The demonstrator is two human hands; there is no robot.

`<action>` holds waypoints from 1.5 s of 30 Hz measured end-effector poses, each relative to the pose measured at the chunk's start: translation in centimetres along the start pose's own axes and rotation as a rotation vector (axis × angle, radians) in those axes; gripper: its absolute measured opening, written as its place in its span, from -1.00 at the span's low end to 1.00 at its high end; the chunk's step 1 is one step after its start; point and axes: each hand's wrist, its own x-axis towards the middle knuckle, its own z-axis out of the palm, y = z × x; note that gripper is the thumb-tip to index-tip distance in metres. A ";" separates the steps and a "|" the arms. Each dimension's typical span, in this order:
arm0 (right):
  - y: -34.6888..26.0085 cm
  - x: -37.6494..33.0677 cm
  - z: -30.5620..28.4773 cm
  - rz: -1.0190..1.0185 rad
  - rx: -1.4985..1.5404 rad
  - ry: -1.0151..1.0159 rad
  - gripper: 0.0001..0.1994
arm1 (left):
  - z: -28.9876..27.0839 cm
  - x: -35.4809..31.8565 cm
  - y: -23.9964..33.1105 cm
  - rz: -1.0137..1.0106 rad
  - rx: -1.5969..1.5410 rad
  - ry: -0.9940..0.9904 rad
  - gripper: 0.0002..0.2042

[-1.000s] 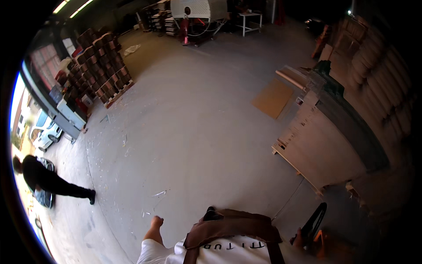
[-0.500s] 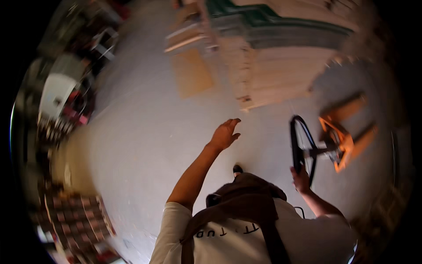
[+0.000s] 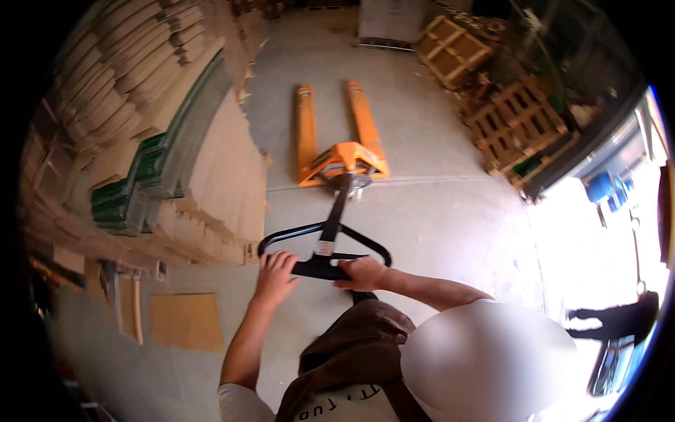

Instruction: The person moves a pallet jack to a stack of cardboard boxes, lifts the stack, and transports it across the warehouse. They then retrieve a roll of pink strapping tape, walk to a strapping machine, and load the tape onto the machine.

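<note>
Left hand [image 3: 278, 276]: fingers bent over handle [image 3: 320, 269], 8 o'clock, full wrap unclear
Right hand [image 3: 364, 273]: closed round handle, 4 o'clock
Forearms [image 3: 256, 320]: left from 7, right from 3
Pallet jack [image 3: 351, 151]: orange, 12 o'clock

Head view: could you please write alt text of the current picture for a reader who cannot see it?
A person's left hand and right hand are on the black loop handle of an orange pallet truck, its forks pointing away across a grey floor. Pale stacks stand at left; wooden pallets and a bright opening at right.
</note>
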 end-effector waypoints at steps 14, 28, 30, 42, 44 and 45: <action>-4.3 -9.9 -5.4 -0.346 0.066 0.806 -0.53 | -8.8 -1.0 0.4 -0.028 -0.038 0.461 -0.59; -9.6 -6.7 -13.1 -0.052 0.155 1.322 -0.53 | -18.7 6.0 1.8 0.010 -0.040 0.626 -0.63; -12.0 -8.0 -10.3 -0.135 0.240 1.312 -0.59 | -17.3 1.7 1.3 0.003 -0.047 0.638 -0.63; -16.6 -15.7 -3.8 -0.233 0.405 1.237 -0.62 | -19.0 -11.8 6.3 0.035 -0.149 0.374 -0.56; -15.5 -15.7 -4.4 -0.292 0.432 1.244 -0.61 | -19.6 -13.9 8.4 0.028 -0.144 0.299 -0.52; -14.8 -15.3 -4.8 -0.325 0.451 1.239 -0.61 | -19.4 -15.2 9.4 0.035 -0.103 0.319 -0.56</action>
